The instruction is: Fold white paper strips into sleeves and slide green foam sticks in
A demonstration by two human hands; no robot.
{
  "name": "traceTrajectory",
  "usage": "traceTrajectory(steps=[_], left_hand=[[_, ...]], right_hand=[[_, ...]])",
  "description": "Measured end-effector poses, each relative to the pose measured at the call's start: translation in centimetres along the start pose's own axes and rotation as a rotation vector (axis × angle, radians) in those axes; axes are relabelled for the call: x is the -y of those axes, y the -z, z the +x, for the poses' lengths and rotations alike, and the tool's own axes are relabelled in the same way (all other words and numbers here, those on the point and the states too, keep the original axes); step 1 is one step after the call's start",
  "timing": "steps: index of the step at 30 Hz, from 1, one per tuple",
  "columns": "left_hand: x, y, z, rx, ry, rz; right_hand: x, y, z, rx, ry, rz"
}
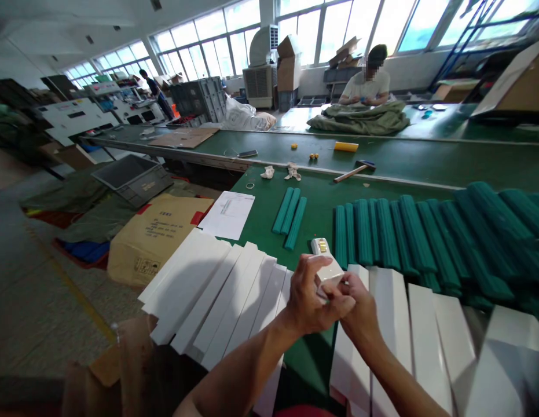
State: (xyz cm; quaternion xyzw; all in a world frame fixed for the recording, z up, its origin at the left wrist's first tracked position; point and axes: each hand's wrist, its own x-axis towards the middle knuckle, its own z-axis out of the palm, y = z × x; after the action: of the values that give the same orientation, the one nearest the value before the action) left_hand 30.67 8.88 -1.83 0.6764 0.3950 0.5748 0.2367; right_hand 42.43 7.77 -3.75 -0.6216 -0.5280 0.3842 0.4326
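Observation:
My left hand (310,295) is wrapped round a small white box-like piece (330,271) with gold-coloured patches on its far end; I cannot tell its exact kind. At the near right edge of that piece, my right hand (356,304) has its fingers closed on it. Below and to both sides lie long flat white cartons, one group (217,301) on the left and another (388,324) on the right. Beyond the hands, ribbed green rolls (290,214) rest on the green table (260,220). A large row of similar green rolls (382,234) fills the right.
A printed paper sheet (228,214) lies at the table's left edge, near a brown carton (158,237). Farther back are a hammer (351,172), a yellow roll (346,146) and crumpled scraps (292,170). Across the table a person (365,87) sits behind green cloth (360,118).

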Motion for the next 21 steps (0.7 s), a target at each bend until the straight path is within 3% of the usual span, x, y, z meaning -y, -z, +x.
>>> traceTrajectory(steps=[4, 6, 9, 11, 15, 21], left_hand=[[0.3, -1.9, 1.3, -0.108, 0.138, 0.002], [0.5, -2.0, 2.8, -0.041, 0.251, -0.068], [1.9, -1.5, 5.1, 0.155, 0.441, -0.090], [3.7, -1.1, 5.7, 0.300, 0.540, 0.074], [7.6, -0.8, 3.8, 0.357, 0.608, 0.342], [9.4, 1.1, -1.0, 0.355, 0.542, 0.632]], right_hand=[[-3.0, 0.0, 1.1, -0.039, 0.361, -0.235], [-2.7, 0.7, 1.9, 0.066, 0.367, -0.251], [-1.2, 1.3, 2.4, 0.391, 0.184, -0.137], [-0.8, 0.4, 2.3, 0.533, 0.011, 0.027], [-3.3, -3.9, 1.5, 0.575, -0.350, 0.245], [-7.9, -8.9, 0.7, 0.744, -0.600, 0.052]])
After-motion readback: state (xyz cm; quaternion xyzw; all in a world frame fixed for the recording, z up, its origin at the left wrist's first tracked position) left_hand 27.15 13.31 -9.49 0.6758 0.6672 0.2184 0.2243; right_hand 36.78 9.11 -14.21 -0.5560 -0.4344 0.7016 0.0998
